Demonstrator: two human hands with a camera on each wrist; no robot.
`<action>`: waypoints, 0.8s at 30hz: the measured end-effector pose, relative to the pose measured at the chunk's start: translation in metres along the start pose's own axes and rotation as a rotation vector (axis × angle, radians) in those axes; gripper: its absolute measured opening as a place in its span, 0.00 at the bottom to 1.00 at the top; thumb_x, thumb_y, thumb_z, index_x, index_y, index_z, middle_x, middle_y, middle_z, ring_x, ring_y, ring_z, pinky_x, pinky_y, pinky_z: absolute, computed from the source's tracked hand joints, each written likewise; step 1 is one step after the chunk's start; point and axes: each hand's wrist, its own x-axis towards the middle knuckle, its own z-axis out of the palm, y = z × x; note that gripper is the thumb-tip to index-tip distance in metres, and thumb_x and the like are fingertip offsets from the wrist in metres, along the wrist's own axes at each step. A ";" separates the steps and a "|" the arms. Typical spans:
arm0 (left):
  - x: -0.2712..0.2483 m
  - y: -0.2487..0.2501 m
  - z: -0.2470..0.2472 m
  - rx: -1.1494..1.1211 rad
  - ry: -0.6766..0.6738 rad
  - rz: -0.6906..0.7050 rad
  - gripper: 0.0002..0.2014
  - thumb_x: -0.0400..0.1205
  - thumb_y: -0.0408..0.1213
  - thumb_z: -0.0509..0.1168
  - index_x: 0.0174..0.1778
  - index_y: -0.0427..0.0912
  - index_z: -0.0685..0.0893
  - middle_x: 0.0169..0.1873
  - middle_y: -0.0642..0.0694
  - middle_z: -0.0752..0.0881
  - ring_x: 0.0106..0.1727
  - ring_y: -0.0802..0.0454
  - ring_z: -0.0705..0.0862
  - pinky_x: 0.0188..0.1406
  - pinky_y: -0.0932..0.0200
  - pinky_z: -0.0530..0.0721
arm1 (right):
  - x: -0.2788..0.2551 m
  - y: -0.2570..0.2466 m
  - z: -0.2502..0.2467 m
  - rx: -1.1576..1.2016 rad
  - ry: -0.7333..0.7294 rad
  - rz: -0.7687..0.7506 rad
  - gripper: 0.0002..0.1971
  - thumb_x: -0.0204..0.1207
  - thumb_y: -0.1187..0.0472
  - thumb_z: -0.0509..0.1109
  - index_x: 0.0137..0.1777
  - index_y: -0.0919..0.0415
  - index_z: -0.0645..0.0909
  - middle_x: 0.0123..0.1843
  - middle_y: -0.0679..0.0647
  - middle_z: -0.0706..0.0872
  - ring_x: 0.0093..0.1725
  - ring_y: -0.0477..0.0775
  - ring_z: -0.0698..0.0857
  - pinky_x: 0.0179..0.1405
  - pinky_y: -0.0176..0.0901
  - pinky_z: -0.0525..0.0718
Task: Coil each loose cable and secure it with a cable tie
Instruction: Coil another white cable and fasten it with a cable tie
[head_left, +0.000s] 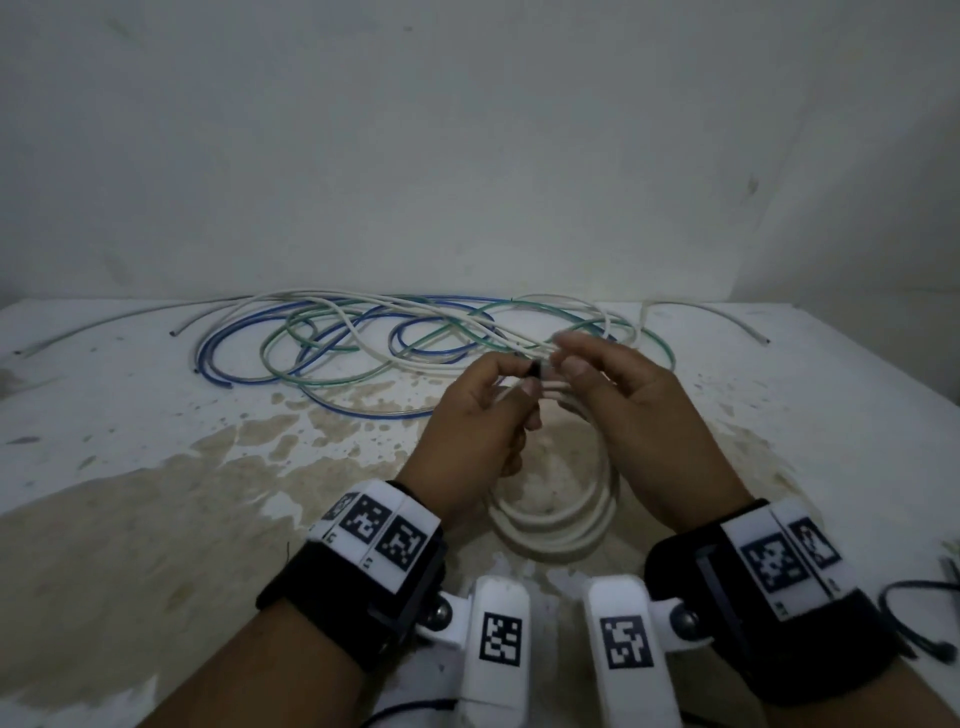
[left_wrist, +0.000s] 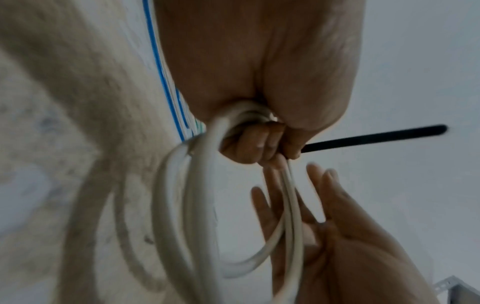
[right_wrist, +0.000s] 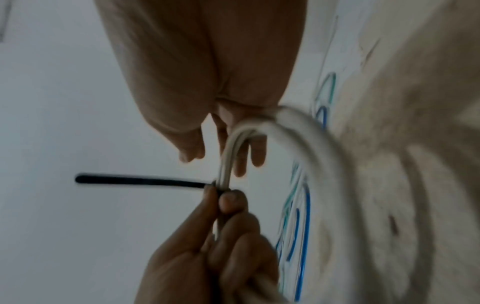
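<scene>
A white cable coil (head_left: 566, 525) hangs between both hands above the stained table (head_left: 156, 493). My left hand (head_left: 527, 376) pinches the coil's top strands together with a black cable tie (head_left: 534, 370). In the left wrist view the left hand (left_wrist: 262, 148) is curled round the coil (left_wrist: 168, 205), and the cable tie (left_wrist: 376, 137) sticks out sideways. My right hand (head_left: 571, 353) is just right of the tie. Its fingers (right_wrist: 257, 152) lie nearly straight behind the strands (right_wrist: 228, 156), with the thumb apart. The tie's free tail (right_wrist: 135, 181) points away from the bundle.
Loose blue cable (head_left: 249, 353), green cable (head_left: 332, 382) and white cable (head_left: 363, 301) lie tangled at the back of the table, by the wall. More black cable ties (head_left: 914, 618) lie at the right edge, beside my right wrist.
</scene>
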 end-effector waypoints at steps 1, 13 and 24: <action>0.001 0.002 -0.002 -0.072 0.010 -0.019 0.04 0.87 0.32 0.58 0.48 0.43 0.75 0.26 0.46 0.76 0.17 0.58 0.63 0.16 0.68 0.63 | 0.000 0.000 -0.002 0.023 -0.025 0.072 0.12 0.79 0.57 0.69 0.58 0.40 0.81 0.51 0.46 0.88 0.50 0.43 0.88 0.54 0.44 0.84; 0.005 0.008 -0.003 -0.410 0.117 -0.082 0.06 0.87 0.30 0.48 0.54 0.38 0.70 0.29 0.39 0.78 0.18 0.55 0.65 0.16 0.66 0.64 | -0.003 0.008 0.002 0.147 -0.039 0.206 0.10 0.84 0.65 0.61 0.47 0.56 0.83 0.31 0.53 0.78 0.23 0.51 0.78 0.28 0.51 0.86; 0.005 0.005 -0.003 -0.213 0.195 -0.091 0.10 0.87 0.28 0.48 0.41 0.40 0.71 0.26 0.44 0.73 0.19 0.55 0.62 0.18 0.65 0.59 | -0.005 0.012 0.009 -0.057 -0.013 0.140 0.06 0.82 0.56 0.64 0.49 0.50 0.83 0.39 0.56 0.86 0.29 0.52 0.83 0.32 0.49 0.83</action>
